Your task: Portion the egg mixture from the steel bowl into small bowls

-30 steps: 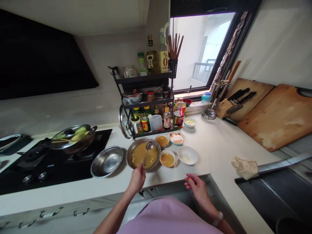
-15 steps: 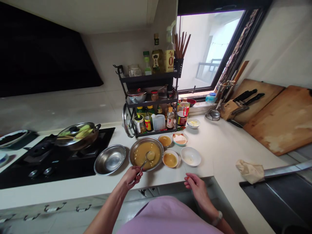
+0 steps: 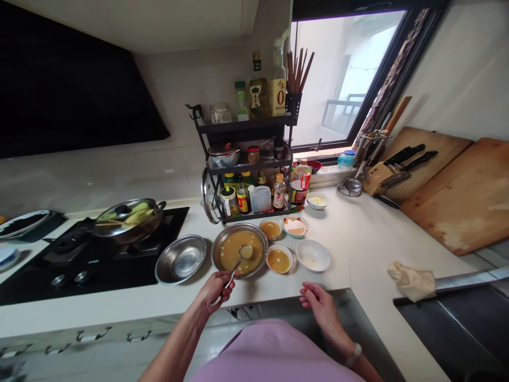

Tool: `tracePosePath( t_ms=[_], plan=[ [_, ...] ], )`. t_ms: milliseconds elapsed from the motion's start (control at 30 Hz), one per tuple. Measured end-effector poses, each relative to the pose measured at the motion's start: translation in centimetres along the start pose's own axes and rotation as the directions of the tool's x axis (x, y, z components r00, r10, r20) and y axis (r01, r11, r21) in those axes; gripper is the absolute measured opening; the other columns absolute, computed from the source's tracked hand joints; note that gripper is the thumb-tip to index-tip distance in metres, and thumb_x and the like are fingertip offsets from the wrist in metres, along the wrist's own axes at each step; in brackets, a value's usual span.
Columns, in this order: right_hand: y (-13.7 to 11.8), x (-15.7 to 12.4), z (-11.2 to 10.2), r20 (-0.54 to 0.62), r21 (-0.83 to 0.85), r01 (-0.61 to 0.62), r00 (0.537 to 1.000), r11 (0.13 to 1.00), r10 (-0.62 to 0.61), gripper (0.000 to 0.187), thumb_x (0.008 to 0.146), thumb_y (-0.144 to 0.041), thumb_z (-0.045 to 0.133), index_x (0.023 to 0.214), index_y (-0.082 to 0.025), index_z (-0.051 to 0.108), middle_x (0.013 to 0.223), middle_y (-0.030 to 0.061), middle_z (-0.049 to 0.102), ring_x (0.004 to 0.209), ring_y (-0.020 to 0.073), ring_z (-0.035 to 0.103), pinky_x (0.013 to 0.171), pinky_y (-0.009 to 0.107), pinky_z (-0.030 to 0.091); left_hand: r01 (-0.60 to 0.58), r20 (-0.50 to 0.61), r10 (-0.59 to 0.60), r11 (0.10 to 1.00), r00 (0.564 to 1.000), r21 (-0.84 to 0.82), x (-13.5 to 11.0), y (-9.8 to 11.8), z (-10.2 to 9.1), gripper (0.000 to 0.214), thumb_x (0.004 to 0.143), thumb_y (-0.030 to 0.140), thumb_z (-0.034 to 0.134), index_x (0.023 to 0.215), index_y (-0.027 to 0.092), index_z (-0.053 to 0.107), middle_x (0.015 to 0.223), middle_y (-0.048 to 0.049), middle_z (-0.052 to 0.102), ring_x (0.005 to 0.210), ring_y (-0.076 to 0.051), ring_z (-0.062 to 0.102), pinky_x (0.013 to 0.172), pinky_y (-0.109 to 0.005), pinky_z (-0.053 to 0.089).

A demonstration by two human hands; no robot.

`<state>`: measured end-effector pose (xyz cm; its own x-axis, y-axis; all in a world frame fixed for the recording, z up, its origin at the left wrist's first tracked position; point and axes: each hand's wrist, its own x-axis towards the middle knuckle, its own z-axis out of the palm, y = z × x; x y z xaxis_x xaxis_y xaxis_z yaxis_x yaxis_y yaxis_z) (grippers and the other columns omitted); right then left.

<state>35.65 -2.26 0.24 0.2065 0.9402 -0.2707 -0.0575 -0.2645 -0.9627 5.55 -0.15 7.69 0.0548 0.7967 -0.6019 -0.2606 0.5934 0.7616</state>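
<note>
My left hand (image 3: 214, 288) is closed on the handle of a metal ladle (image 3: 240, 258). The ladle's bowl is full of yellow-brown liquid and rests in a wide steel bowl (image 3: 239, 254) of the same liquid. My right hand (image 3: 318, 298) lies at the counter's front edge, fingers loosely curled, holding nothing. Beside the steel bowl stand two small bowls of the liquid (image 3: 279, 259) (image 3: 270, 229), a small bowl with pink sauce (image 3: 295, 227) and a white bowl that looks near empty (image 3: 313, 255).
An empty steel bowl (image 3: 181, 259) sits left of the full one. A lidded pan (image 3: 127, 217) stands on the black hob (image 3: 79, 260). Behind is a spice rack (image 3: 248, 164). Cutting boards (image 3: 457, 191), a knife block (image 3: 382, 175), a rag (image 3: 411, 280) and a sink (image 3: 457, 329) are on the right.
My left hand drew back toward the counter edge and tipped the ladle down; its bowl went from raised at the far rim into the liquid. My right hand stayed still.
</note>
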Motion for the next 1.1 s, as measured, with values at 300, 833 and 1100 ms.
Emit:
tracePosePath(
  t_ms=[300,833,1100],
  plan=[
    [0.2,0.3,-0.5,0.011,-0.018,0.01,1.0,1.0,-0.01,0.038,0.063,-0.045,0.064,0.087,-0.016,0.066,0.076,0.0094,0.07,0.063,0.0231,0.066,0.057,0.036,0.055,0.014,0.101,-0.017,0.999,0.995,0.033,-1.2,0.6,2.8,0.028,0.063,0.021,0.061,0.088,0.011,0.054,0.051,0.0056,0.049,0.035,-0.001,0.029,0.036,-0.017,0.011],
    [0.3,0.3,-2.7,-0.013,0.002,0.006,1.0,1.0,-0.006,0.032,0.064,-0.041,0.062,0.086,-0.017,0.066,0.074,0.0078,0.07,0.061,0.0219,0.066,0.056,0.034,0.054,-0.271,0.139,0.248,0.649,0.959,0.711,1.6,-3.4,7.2,0.025,0.082,0.021,0.042,0.096,0.011,0.06,0.052,0.0004,0.055,0.044,-0.011,0.046,0.047,-0.023,0.035],
    [1.7,1.4,-4.7,-0.04,-0.042,0.015,0.999,0.999,-0.017,0.034,0.064,-0.041,0.058,0.087,-0.017,0.065,0.075,0.0082,0.07,0.062,0.0218,0.066,0.058,0.035,0.055,-0.435,0.211,0.528,0.346,0.823,0.831,1.1,-5.0,6.8,0.031,0.081,0.014,0.039,0.101,0.013,0.062,0.067,-0.0068,0.064,0.063,-0.017,0.059,0.064,-0.027,0.041]
  ],
)
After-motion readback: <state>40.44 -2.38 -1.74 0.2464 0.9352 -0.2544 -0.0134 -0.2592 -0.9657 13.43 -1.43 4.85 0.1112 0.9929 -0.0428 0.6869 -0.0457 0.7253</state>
